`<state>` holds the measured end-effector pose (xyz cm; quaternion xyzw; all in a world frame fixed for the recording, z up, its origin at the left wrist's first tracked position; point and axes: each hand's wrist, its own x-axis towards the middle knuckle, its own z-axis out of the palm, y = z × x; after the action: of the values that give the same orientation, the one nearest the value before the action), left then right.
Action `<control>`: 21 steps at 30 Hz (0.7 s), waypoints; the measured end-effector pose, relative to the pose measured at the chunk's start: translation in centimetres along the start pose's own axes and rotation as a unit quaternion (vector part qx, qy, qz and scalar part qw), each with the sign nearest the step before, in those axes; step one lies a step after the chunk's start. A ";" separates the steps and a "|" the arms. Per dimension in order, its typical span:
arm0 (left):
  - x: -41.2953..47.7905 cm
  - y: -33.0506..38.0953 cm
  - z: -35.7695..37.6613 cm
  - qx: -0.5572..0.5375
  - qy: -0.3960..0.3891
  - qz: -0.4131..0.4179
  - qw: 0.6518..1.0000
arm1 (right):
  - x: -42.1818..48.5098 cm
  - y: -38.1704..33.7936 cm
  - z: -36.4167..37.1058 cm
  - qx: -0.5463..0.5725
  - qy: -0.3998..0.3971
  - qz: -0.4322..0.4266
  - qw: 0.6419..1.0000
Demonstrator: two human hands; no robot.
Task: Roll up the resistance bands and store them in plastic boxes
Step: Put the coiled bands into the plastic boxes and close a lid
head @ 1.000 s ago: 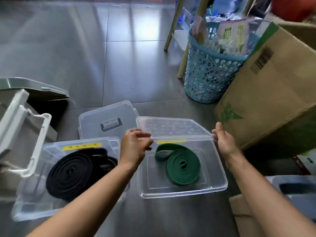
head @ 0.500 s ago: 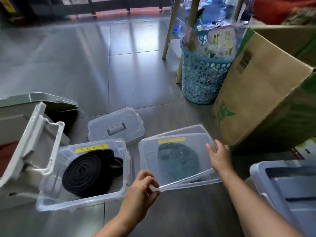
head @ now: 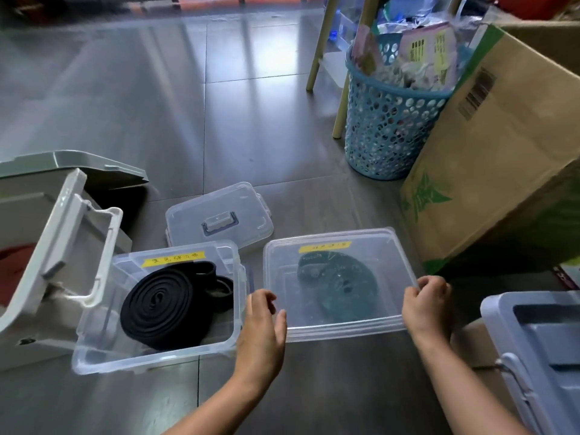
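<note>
Green rolled resistance band (head: 337, 287) sits in clear plastic box (head: 345, 334), 3 o'clock, under clear lid (head: 376, 246). Right hand (head: 428, 304) grips the lid edge; left hand (head: 265, 321) is loose-fingered at its corner. Black rolled band (head: 157, 306), 9 o'clock, lies in open clear box (head: 150, 361), lid outstanding.

Dark grey glossy floor tiles (head: 251, 136) fill the room, split by thin grout lines. Pale streaks of daylight (head: 266, 58) reflect off them from the far side, where a blurred reddish strip (head: 204, 1) runs along the top edge. Two pale wooden furniture legs (head: 321, 48) slant down to the floor at upper right. A blue perforated basket (head: 386, 127) stuffed with packets stands beside them, touching a tilted cardboard carton (head: 502, 158) with a barcode and green print. A grey storage bin (head: 37, 215) with its lid off sits at left, and a blue-grey bin (head: 539, 340) at lower right.
</note>
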<state>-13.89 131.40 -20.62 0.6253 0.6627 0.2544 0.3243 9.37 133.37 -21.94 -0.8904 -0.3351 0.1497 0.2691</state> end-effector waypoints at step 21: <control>2.8 0.3 2.0 0.078 -0.006 -0.038 0.996 | 3.7 0.2 1.7 0.055 -0.130 0.025 0.990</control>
<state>-12.23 134.09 -22.02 0.6249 0.7016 0.1855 0.2878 11.43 136.40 -23.73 -0.8553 -0.3362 0.2890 0.2680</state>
